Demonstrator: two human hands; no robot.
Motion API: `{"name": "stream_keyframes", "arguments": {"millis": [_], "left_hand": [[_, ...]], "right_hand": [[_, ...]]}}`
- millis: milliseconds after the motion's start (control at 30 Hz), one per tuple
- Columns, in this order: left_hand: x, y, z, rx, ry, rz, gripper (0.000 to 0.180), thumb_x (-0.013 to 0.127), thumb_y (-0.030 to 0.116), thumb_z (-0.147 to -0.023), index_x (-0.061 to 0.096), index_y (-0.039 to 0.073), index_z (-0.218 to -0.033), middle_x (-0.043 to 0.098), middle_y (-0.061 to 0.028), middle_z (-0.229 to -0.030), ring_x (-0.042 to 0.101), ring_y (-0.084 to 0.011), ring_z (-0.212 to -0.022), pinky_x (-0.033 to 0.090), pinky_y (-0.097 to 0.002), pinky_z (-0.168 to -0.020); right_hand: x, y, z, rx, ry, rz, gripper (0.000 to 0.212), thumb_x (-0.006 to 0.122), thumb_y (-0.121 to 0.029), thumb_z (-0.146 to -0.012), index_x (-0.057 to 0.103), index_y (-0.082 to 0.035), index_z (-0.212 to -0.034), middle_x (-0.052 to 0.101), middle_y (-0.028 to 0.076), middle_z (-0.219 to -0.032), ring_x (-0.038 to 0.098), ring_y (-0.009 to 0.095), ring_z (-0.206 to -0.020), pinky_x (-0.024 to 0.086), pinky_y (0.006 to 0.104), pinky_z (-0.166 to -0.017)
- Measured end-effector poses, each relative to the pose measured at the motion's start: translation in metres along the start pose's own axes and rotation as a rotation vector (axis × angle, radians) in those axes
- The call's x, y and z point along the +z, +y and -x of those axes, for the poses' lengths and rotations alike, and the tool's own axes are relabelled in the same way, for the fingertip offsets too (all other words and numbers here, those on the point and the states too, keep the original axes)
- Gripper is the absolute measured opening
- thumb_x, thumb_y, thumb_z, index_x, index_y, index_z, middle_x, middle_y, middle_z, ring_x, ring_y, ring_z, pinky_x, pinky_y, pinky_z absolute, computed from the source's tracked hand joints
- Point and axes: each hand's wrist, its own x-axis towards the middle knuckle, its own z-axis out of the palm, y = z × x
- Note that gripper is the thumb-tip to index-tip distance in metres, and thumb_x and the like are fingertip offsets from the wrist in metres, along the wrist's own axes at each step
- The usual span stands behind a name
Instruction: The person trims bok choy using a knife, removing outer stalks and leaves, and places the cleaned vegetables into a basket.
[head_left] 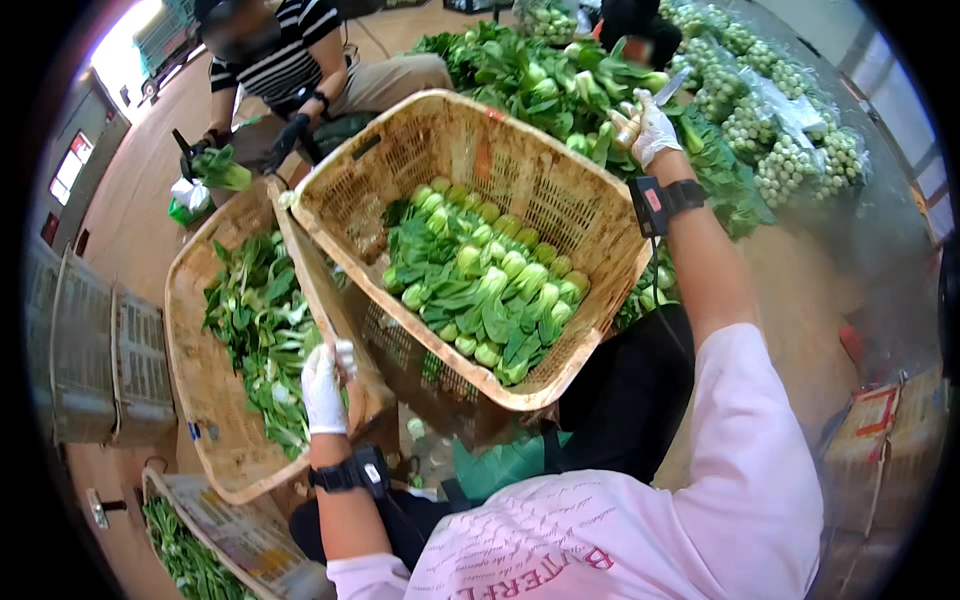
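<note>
My right hand (650,130), in a white glove with bare fingertips, is raised at the upper right by a heap of bok choy (545,85). Its fingers are closed on a knife (672,88), with the blade pointing up and away. On the left, my gloved left hand (325,390) is over the inner rim of a tan crate (190,370) of loose leaves (262,330). Those fingers are curled; whether they grip the rim or a scrap is not clear. Between my hands, a tilted tan crate (560,165) holds trimmed bok choy (490,275) in rows.
Bagged pale green vegetables (790,165) lie at the far right. Across from me sits a person in a striped shirt (290,50), wearing dark gloves and holding a bok choy (220,168). Another crate of greens (185,550) stands lower left, and boxes (885,450) at right.
</note>
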Motion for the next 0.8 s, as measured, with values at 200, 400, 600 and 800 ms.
{"name": "stream_keyframes", "arguments": {"millis": [200, 400, 600, 800], "left_hand": [[0.042, 0.026, -0.022, 0.025, -0.1, -0.067, 0.029, 0.051, 0.031, -0.095, 0.062, 0.005, -0.103, 0.062, 0.0011, -0.086, 0.056, -0.008, -0.074, 0.043, -0.0211, -0.066], [0.159, 0.024, -0.109, -0.095, -0.452, -0.234, 0.027, 0.051, 0.029, -0.094, 0.063, 0.005, -0.101, 0.061, 0.003, -0.082, 0.053, -0.0056, -0.069, 0.038, -0.0193, -0.058], [0.188, -0.13, -0.251, -0.125, -0.511, -1.269, 0.033, 0.056, 0.029, -0.083, 0.066, 0.002, -0.1, 0.065, -0.0153, -0.103, 0.062, -0.0303, -0.089, 0.047, -0.0375, -0.077], [0.242, -0.206, -0.255, -0.416, -0.214, -1.304, 0.054, 0.063, 0.025, -0.075, 0.054, 0.004, -0.124, 0.055, -0.0216, -0.124, 0.054, -0.0338, -0.113, 0.047, -0.0367, -0.089]], "right_hand": [[-0.016, 0.063, 0.118, 0.235, -0.169, -0.247, 0.031, 0.055, -0.027, -0.092, 0.053, -0.002, -0.109, 0.057, 0.003, -0.075, 0.055, 0.012, -0.056, 0.048, 0.0262, -0.051], [-0.03, 0.04, 0.109, 0.053, -0.158, -0.296, 0.028, 0.05, -0.009, -0.09, 0.049, -0.001, -0.117, 0.063, 0.017, -0.101, 0.062, 0.017, -0.076, 0.054, 0.0269, -0.064], [-0.037, 0.037, 0.092, 0.14, -0.281, -0.402, 0.038, 0.048, -0.011, -0.093, 0.044, 0.003, -0.128, 0.055, 0.019, -0.117, 0.063, 0.017, -0.084, 0.057, 0.0262, -0.069], [-0.063, 0.025, 0.073, 0.095, -0.17, -0.305, 0.04, 0.051, -0.009, -0.091, 0.044, 0.006, -0.127, 0.056, 0.018, -0.115, 0.062, 0.014, -0.081, 0.057, 0.0248, -0.068]]}}
